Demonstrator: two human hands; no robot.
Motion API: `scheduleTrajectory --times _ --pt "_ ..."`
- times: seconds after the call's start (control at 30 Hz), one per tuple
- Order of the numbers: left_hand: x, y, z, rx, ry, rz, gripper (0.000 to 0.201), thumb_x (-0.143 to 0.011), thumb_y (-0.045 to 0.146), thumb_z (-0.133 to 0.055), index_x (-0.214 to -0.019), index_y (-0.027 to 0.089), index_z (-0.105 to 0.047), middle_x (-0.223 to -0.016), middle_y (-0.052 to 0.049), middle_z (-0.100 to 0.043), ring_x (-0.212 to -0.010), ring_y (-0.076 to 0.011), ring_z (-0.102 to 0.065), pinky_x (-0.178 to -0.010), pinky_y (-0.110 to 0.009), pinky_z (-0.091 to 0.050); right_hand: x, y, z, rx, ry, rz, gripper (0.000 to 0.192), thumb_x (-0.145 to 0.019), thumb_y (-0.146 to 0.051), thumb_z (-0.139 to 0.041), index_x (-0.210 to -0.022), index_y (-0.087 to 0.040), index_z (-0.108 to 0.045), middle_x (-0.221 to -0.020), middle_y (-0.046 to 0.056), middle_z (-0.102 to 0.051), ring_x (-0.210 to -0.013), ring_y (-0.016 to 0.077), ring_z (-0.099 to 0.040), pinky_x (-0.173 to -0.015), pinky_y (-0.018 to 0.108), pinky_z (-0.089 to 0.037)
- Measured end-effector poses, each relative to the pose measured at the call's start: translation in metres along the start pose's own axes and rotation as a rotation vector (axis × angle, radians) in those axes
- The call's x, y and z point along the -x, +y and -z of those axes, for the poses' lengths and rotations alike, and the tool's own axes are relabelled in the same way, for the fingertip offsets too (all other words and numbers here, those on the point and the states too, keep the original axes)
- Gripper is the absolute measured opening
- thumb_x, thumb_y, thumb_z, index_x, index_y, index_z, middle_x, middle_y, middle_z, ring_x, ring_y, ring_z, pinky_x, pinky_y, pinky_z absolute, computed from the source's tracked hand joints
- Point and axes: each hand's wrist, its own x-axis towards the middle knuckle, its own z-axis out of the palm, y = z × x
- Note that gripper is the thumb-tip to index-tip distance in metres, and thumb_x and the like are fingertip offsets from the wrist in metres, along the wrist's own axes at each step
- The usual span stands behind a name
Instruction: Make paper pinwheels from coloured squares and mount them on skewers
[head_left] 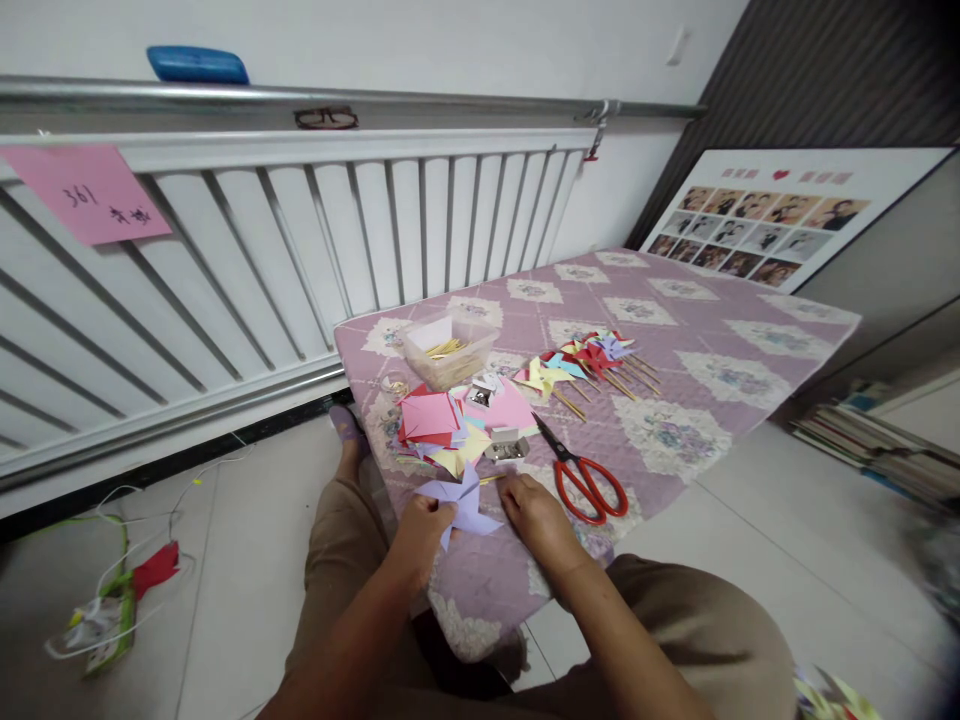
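A lavender paper pinwheel (466, 502) lies at the near edge of a low table covered with a purple quilted cloth (675, 340). My left hand (421, 535) pinches the pinwheel's left blades. My right hand (534, 512) rests just right of it, fingertips on a thin wooden stick (491, 480) that runs behind the paper. Beyond the hands lie a stack of coloured paper squares (439, 418), a small metal tin (506, 448) and red-handled scissors (581, 472).
A clear plastic box of sticks (448, 350) stands at the table's far left. Several finished pinwheels on sticks (592, 362) lie mid-table. A white slatted radiator cover (300, 250) is behind, a photo board (772, 215) at right, books (877, 450) on the floor.
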Motion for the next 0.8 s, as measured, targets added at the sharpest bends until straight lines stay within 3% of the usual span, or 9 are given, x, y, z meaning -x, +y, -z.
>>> scheduleTrajectory --times 0.17,0.47,0.67,0.8 --pt "-0.008 -0.012 0.002 0.005 -0.002 -0.005 0.019 -0.064 0.034 -0.062 -0.059 0.016 -0.058 -0.044 0.004 -0.049 -0.037 -0.0078 -0.039 -0.04 -0.022 -0.027 -0.002 0.0 -0.002 -0.064 0.041 -0.006 0.022 -0.089 -0.018 -0.042 -0.073 -0.019 -0.058 -0.075 0.008 -0.057 -0.073 0.0229 -0.056 -0.068 0.032 -0.042" --pt "-0.002 -0.004 -0.001 -0.001 0.005 -0.023 0.02 -0.064 0.035 -0.062 -0.059 0.016 -0.057 -0.047 0.003 -0.051 -0.039 -0.0086 -0.041 -0.042 -0.023 -0.03 0.001 -0.015 0.014 -0.325 0.143 -0.062 0.017 -0.089 -0.023 -0.046 -0.074 -0.021 -0.053 -0.077 0.005 -0.057 -0.075 0.0199 -0.057 -0.071 0.03 -0.045" --pt "-0.001 -0.005 0.0 -0.076 0.022 -0.049 0.02 -0.066 0.034 -0.061 -0.058 0.016 -0.058 -0.048 0.002 -0.052 -0.041 -0.0091 -0.042 -0.043 -0.023 -0.029 0.005 -0.046 0.018 -0.623 0.094 -0.11 0.014 -0.085 -0.025 -0.053 -0.075 -0.021 -0.06 -0.112 0.011 -0.06 -0.11 0.0233 -0.056 -0.092 0.035 -0.044" --pt "0.001 -0.003 0.001 -0.112 0.006 -0.07 0.019 -0.067 0.032 -0.059 -0.057 0.016 -0.058 -0.049 0.002 -0.052 -0.042 -0.009 -0.042 -0.043 -0.023 -0.029 0.007 -0.06 0.01 -0.747 0.044 -0.132 0.012 -0.082 -0.023 -0.058 -0.072 -0.021 -0.063 -0.114 0.011 -0.06 -0.122 0.0261 -0.049 -0.1 0.039 -0.037"
